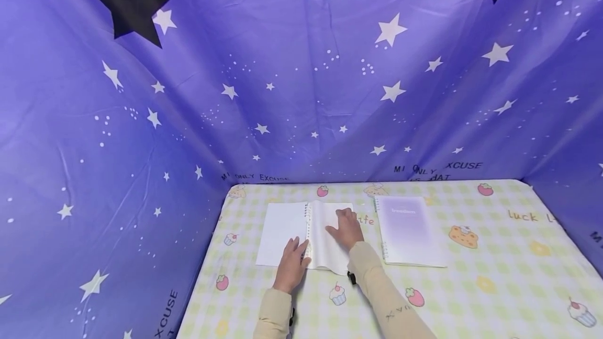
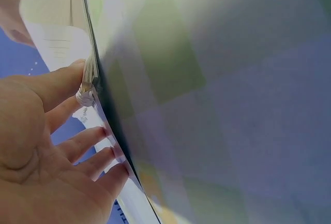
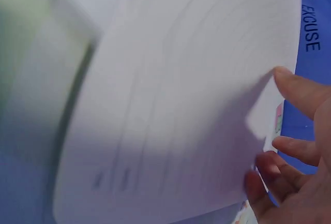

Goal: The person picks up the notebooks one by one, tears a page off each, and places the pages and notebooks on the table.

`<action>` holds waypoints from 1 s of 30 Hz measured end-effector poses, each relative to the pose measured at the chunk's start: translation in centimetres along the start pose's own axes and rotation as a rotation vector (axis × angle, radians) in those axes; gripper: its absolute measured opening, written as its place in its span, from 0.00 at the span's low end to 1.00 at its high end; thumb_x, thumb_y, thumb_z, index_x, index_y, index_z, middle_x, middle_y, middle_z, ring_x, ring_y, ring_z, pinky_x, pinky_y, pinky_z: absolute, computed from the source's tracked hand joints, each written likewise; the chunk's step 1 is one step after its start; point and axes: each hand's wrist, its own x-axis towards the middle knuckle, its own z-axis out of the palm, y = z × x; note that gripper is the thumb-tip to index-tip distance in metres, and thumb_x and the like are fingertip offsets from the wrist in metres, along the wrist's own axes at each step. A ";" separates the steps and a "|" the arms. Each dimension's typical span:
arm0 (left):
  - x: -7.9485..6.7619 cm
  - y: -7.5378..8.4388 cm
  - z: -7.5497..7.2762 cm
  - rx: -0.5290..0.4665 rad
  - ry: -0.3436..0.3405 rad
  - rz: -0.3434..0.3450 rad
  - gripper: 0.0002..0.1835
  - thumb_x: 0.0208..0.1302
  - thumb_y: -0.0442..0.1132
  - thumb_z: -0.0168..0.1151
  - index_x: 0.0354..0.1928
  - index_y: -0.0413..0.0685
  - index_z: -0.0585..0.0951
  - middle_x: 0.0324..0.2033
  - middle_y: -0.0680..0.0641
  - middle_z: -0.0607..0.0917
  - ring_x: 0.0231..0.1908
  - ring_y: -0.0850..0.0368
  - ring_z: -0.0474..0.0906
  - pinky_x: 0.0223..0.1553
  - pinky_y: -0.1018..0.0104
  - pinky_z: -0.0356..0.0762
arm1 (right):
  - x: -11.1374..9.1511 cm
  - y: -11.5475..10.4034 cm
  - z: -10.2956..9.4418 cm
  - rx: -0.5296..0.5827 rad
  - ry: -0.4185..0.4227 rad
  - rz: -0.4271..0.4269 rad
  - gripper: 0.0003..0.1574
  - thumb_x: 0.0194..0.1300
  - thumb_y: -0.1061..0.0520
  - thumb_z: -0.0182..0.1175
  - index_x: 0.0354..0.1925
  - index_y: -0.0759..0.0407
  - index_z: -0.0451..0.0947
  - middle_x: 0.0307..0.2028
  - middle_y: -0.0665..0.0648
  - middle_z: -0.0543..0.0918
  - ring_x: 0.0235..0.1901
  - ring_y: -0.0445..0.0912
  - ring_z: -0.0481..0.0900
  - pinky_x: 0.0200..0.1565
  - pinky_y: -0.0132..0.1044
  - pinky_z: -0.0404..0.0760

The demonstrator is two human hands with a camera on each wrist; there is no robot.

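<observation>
A spiral notebook lies spread on the cloth, its white left page flat and its right page wavy along the near edge. My left hand rests along the ring binding. In the left wrist view, that hand's thumb and fingers touch the bound edge, fairly straight. Over on the right page lies my right hand, fingers spread and slightly bent. The right wrist view shows its thumb and fingertips touching a ruled page, which bows upward.
A second spiral notebook, with a pale purple cover reading "freedom", lies shut to the right. Under both is a green checked tablecloth printed with cupcakes and strawberries. Purple star-patterned curtains enclose the table at the back and sides.
</observation>
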 end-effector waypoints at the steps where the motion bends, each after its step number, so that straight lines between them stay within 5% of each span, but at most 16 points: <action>1: 0.0 0.0 0.0 -0.001 0.002 0.001 0.25 0.65 0.36 0.64 0.64 0.39 0.76 0.66 0.30 0.71 0.69 0.32 0.61 0.69 0.42 0.63 | 0.1 0.2 0.0 -0.019 -0.001 0.002 0.42 0.58 0.50 0.72 0.61 0.73 0.71 0.56 0.71 0.72 0.55 0.63 0.69 0.60 0.58 0.73; 7: 0.0 0.1 0.0 -0.001 0.007 -0.001 0.25 0.65 0.37 0.64 0.63 0.39 0.77 0.66 0.30 0.71 0.69 0.32 0.61 0.69 0.42 0.63 | 0.5 1.0 -0.1 -0.084 0.027 -0.014 0.49 0.50 0.45 0.76 0.62 0.70 0.71 0.59 0.69 0.70 0.56 0.63 0.64 0.56 0.57 0.68; 16: 0.0 -0.1 0.2 0.000 0.020 0.023 0.24 0.64 0.36 0.64 0.63 0.38 0.77 0.65 0.29 0.71 0.69 0.31 0.62 0.68 0.41 0.64 | 0.7 2.1 -0.3 -0.059 -0.084 -0.030 0.63 0.56 0.41 0.71 0.71 0.77 0.53 0.74 0.75 0.52 0.75 0.66 0.46 0.75 0.59 0.46; 30: 0.0 0.1 0.0 0.012 0.022 0.023 0.24 0.65 0.36 0.64 0.63 0.39 0.77 0.64 0.29 0.72 0.68 0.30 0.62 0.67 0.41 0.64 | 0.5 2.4 0.3 -0.110 -0.032 -0.064 0.59 0.58 0.42 0.70 0.71 0.75 0.57 0.71 0.73 0.61 0.73 0.64 0.56 0.75 0.57 0.49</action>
